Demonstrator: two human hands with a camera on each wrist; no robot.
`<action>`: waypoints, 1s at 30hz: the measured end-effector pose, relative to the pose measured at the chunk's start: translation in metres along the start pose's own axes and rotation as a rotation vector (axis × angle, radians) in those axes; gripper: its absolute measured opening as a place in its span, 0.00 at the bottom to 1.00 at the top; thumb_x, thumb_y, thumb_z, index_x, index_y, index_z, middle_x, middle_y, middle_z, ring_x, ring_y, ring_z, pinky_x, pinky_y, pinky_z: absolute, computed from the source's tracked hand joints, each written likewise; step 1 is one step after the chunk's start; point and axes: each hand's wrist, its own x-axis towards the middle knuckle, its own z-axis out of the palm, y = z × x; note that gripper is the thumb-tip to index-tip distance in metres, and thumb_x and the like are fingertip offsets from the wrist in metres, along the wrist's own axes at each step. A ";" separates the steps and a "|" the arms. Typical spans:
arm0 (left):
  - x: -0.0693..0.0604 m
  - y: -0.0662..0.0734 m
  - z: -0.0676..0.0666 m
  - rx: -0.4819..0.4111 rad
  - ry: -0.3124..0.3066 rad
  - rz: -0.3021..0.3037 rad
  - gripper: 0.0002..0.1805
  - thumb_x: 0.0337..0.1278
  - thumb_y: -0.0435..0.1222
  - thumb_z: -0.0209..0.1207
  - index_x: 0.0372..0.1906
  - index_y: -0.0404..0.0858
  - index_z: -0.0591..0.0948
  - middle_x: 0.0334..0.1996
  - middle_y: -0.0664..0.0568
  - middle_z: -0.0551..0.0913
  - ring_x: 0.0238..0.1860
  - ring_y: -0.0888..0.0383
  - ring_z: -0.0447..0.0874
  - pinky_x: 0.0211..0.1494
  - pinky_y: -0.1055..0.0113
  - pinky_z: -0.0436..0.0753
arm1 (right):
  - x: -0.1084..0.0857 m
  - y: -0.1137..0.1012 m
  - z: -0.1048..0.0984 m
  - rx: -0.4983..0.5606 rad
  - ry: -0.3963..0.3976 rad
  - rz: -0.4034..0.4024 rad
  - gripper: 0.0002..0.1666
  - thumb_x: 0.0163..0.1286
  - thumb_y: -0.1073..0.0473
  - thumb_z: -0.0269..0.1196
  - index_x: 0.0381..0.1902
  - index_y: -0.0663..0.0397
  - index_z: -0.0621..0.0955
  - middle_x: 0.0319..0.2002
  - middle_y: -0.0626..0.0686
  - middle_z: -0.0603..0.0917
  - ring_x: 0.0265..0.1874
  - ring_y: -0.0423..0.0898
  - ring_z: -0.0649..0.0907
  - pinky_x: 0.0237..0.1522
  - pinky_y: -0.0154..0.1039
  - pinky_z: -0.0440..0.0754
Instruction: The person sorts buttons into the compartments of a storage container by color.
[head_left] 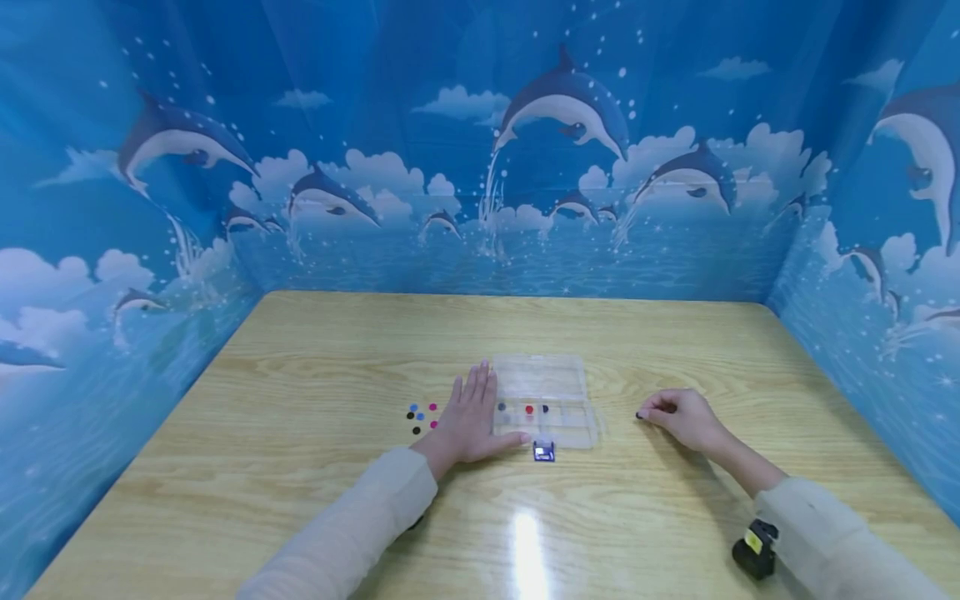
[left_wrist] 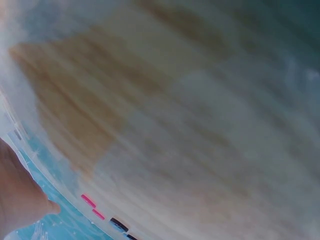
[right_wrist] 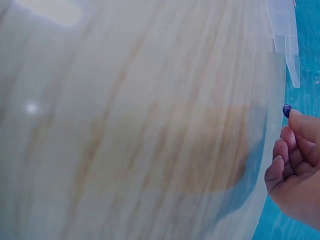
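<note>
The right grip (head_left: 684, 419) pinches a small dark disc (right_wrist: 286, 110) apart from and right of the clear box (head_left: 577, 437) on the table (head_left: 315, 350), whose left end the straight-fingered left grip (head_left: 469, 421) rests at.

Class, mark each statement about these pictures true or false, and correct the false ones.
1. The right hand pinches a small dark piece. True.
2. The clear box has its lid open. True.
3. The right hand is inside the box. False: it is apart from the box, off to its right.
4. Loose discs lie beside the left hand. True.
5. The left hand is curled into a fist. False: its fingers are straight.
6. All the loose discs are green. False: those visible are black, blue and pink.
</note>
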 end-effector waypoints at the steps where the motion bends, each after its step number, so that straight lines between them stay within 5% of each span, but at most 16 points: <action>1: 0.000 0.000 0.000 0.000 0.000 0.000 0.57 0.52 0.70 0.40 0.72 0.31 0.41 0.74 0.40 0.33 0.74 0.44 0.32 0.75 0.49 0.40 | 0.000 0.000 0.000 0.007 -0.001 0.005 0.08 0.65 0.60 0.60 0.33 0.61 0.82 0.30 0.52 0.83 0.26 0.37 0.72 0.27 0.30 0.70; 30: -0.001 0.001 -0.001 0.006 0.002 0.003 0.57 0.52 0.70 0.40 0.72 0.31 0.41 0.74 0.40 0.34 0.74 0.44 0.34 0.75 0.50 0.41 | 0.009 -0.011 0.007 0.054 -0.006 0.082 0.10 0.66 0.62 0.57 0.36 0.59 0.84 0.38 0.57 0.85 0.35 0.41 0.77 0.35 0.32 0.73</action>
